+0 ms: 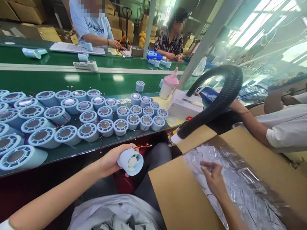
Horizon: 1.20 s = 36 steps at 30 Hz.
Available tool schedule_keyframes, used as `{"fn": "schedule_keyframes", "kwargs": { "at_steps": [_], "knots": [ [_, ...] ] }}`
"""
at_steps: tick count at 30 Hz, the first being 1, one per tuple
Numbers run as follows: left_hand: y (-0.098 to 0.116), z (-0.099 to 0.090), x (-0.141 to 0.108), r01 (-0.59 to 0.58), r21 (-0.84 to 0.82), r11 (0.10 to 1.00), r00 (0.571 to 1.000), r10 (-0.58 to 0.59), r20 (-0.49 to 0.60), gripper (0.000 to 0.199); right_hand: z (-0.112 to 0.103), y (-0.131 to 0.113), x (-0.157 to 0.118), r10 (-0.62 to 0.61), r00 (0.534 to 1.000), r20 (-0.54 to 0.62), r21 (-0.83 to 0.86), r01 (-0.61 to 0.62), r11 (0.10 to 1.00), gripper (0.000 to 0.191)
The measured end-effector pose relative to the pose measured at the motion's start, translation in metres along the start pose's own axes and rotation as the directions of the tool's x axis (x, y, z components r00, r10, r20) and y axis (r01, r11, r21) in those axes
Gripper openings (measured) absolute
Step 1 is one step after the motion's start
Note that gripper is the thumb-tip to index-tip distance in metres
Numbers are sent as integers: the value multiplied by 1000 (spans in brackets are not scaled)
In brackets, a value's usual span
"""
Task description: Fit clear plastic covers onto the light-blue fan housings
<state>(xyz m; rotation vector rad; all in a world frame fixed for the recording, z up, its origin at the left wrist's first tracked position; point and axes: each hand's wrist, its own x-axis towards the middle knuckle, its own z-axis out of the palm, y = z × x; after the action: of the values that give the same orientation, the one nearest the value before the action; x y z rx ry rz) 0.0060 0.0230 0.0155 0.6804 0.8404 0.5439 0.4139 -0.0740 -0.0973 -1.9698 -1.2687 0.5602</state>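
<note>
Fingers of the left hand wrap a blue casing; the right hand, half-curled over clear plastic pieces in a carton, shows no certain grip. Rows of similar casings on the green table apparently remain; finished ones cannot be told apart.

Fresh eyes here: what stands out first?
Probably the thick black hose looping beside the open cardboard box, right of centre. Next, rows of pale blue housings along the near edge of the green bench, at left. Then the wired blue housing in the left hand, near centre, and the right hand over clear plastic pieces in the box.
</note>
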Motion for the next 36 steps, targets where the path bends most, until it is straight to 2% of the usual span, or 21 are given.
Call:
{"fn": "schedule_keyframes", "kwargs": {
  "at_steps": [2,3,4,5,6,8,9,11,13,14,16,18,20,22,25,27,30,32,36],
  "knots": [
    [-8,3,5,3,68,998,1000,-5,27,29,-7,-34,-7,-45,998,40,50,43,998,33],
    [-10,5,8,8,124,992,999,-14,45,30,-6,-54,-15,-130,985,112,112,117,987,29],
    [-11,6,10,3,193,981,997,-16,70,31,-2,-77,-24,-248,947,203,162,217,963,28],
    [-11,7,12,-8,268,963,996,-17,90,33,4,-99,-34,-379,872,310,183,336,924,29],
    [-11,8,14,-19,342,940,995,-17,102,35,13,-119,-43,-495,774,395,200,454,869,30],
    [-9,9,16,-27,485,874,994,-29,108,37,35,-152,-59,-631,636,444,172,630,757,36],
    [-8,9,17,-35,556,831,994,-28,105,36,46,-163,-63,-664,603,442,130,690,712,41],
    [-8,8,16,-107,698,708,990,11,140,32,65,-176,-65,-661,617,427,-7,733,680,48],
    [-9,7,13,-234,817,528,969,62,238,30,77,-181,-60,-590,661,463,-106,703,704,47],
    [-10,7,11,-287,857,428,956,74,283,30,80,-182,-57,-543,667,511,-113,678,726,44],
    [-12,6,7,-326,908,264,945,74,317,29,84,-184,-51,-475,630,615,-35,623,781,34],
    [-14,6,5,-322,925,200,946,111,305,25,85,-185,-48,-450,600,661,91,531,842,20],
    [-15,6,4,-353,906,236,931,189,314,21,86,-186,-47,-444,620,647,188,434,881,10],
    [-16,5,6,-387,869,307,911,274,309,23,87,-186,-48,-434,670,602,241,366,899,12],
    [-20,0,10,-420,818,394,886,374,275,48,86,-189,-50,-410,748,523,305,284,909,19],
    [-24,-4,14,-461,793,397,864,403,301,59,83,-192,-51,-366,788,495,350,205,914,25],
    [-29,-10,19,-534,781,325,827,391,403,63,79,-197,-52,-266,845,464,401,68,913,30],
    [-30,-12,20,-575,746,336,813,338,474,67,79,-198,-51,-200,872,446,442,-20,897,29],
    [-30,-9,18,-545,630,554,829,240,505,68,81,-194,-48,-121,887,445,542,-160,825,27]
  ]
}}
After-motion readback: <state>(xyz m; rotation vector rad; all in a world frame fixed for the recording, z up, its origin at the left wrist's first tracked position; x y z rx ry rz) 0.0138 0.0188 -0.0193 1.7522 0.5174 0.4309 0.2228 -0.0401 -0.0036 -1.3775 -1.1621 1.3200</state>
